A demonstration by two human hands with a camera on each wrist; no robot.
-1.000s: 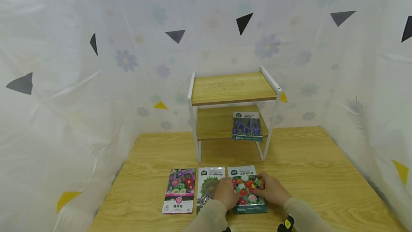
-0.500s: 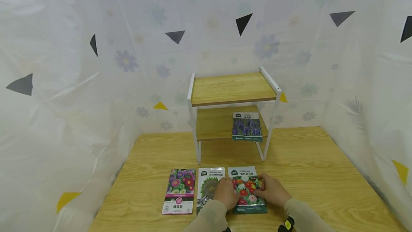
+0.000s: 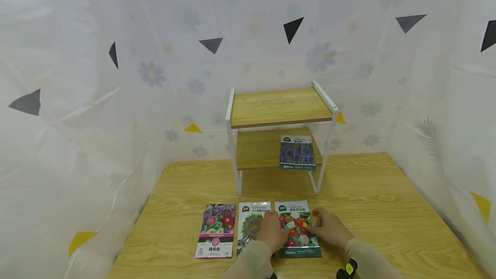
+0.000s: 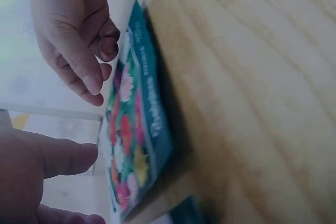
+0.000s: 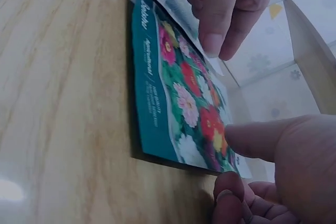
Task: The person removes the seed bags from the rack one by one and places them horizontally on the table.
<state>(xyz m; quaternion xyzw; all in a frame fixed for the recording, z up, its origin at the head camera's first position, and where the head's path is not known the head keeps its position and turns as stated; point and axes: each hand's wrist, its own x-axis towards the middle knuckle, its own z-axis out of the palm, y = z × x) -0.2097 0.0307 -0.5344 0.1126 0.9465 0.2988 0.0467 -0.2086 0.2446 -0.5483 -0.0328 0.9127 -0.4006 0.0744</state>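
A seed packet with red, white and pink flowers (image 3: 296,227) lies on the wooden table between both hands. My left hand (image 3: 272,231) is at its left edge and covers part of a sunflower seed packet (image 3: 252,223). At the right edge is my right hand (image 3: 331,228), thumb over the printed flowers and fingers beside the border. In the right wrist view, the right thumb (image 5: 247,139) is stretched out above the packet's corner. The left wrist view has the left thumb (image 4: 71,157) straight and apart from the fingers. Neither hand grips the packet.
A pink-banded aster-like flower seed packet (image 3: 215,230) lies at the left of the row. Behind stands a two-tier wooden rack (image 3: 280,106) with white metal legs. A purple-flower seed packet (image 3: 297,153) rests on its lower shelf, overhanging the front. Plastic sheeting (image 3: 248,25) surrounds the table.
Both thumbs have drawn back slightly from the red-flower seed packet, the right one to the right and the left one to the left. The packets stay in place.
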